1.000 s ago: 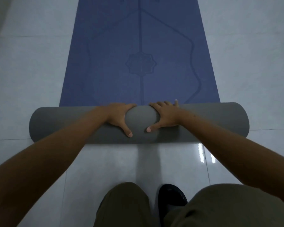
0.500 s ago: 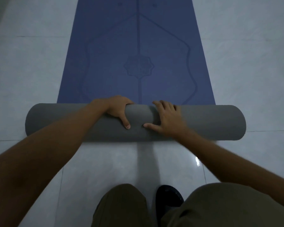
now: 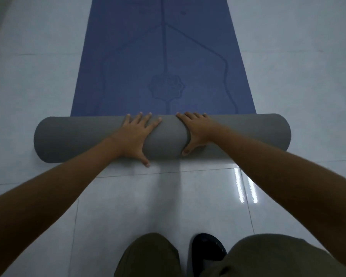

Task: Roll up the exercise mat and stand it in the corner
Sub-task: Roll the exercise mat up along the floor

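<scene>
The exercise mat lies on the floor, partly rolled. Its rolled part is a thick grey cylinder [image 3: 68,138] lying crosswise in front of me. The flat blue part [image 3: 132,56], printed with dark lines and a flower emblem, stretches away from the roll. My left hand [image 3: 135,134] lies flat on top of the roll near its middle, fingers spread, thumb down on the near side. My right hand [image 3: 196,130] cups the roll just right of centre, fingers over the top and thumb on the near side.
Glossy white floor tiles [image 3: 288,66] surround the mat on both sides, with a light reflection at the right [image 3: 246,186]. My knees in olive trousers [image 3: 268,256] and a black shoe [image 3: 208,248] are at the bottom edge.
The roll has moved forward over the blue part. My left hand has gone from gripping the roll to lying flat on top; my right hand has shifted from flat to cupping the roll.
</scene>
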`<act>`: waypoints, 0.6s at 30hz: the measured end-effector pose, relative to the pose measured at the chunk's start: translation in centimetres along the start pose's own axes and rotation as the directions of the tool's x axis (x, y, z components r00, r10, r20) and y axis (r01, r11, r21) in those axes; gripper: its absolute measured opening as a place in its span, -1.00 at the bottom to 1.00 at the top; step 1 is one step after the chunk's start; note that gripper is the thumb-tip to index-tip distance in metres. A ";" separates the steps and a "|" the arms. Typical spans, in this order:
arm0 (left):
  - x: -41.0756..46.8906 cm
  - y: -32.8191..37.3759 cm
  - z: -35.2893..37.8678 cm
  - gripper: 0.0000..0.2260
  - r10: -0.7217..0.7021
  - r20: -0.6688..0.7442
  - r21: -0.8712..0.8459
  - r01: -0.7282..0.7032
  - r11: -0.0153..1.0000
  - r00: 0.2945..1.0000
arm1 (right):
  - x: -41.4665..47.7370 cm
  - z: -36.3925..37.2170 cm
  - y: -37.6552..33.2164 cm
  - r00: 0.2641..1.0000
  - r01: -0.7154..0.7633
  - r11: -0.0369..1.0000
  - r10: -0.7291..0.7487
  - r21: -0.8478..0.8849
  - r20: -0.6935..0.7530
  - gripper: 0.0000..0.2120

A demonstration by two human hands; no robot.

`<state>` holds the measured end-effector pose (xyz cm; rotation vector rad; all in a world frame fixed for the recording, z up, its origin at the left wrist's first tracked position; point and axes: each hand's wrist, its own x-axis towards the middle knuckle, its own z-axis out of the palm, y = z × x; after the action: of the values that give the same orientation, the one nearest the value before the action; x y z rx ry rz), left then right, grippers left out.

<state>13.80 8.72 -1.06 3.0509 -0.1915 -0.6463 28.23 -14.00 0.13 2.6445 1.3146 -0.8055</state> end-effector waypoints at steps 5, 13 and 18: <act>-0.3 0.2 -1.0 0.05 0.005 -0.048 -0.056 -0.008 0.998 0.999 | -1.0 -1.2 -0.3 1.000 0.019 0.997 -0.018 0.075 -0.017 0.02; -2.7 3.1 -4.5 -0.40 0.145 -0.125 0.044 -0.141 0.989 0.981 | -6.2 -1.1 -1.1 0.998 0.031 0.995 -0.025 0.096 -0.063 -0.33; -4.2 5.6 -5.3 -0.33 0.190 0.129 -0.103 -0.177 0.979 0.973 | -8.8 -0.5 -1.3 0.971 -0.003 0.980 -0.044 0.198 0.234 -0.50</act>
<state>11.52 3.62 5.74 2.8577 -0.4287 -0.8274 23.12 -19.35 5.05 2.5741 1.2608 -1.2724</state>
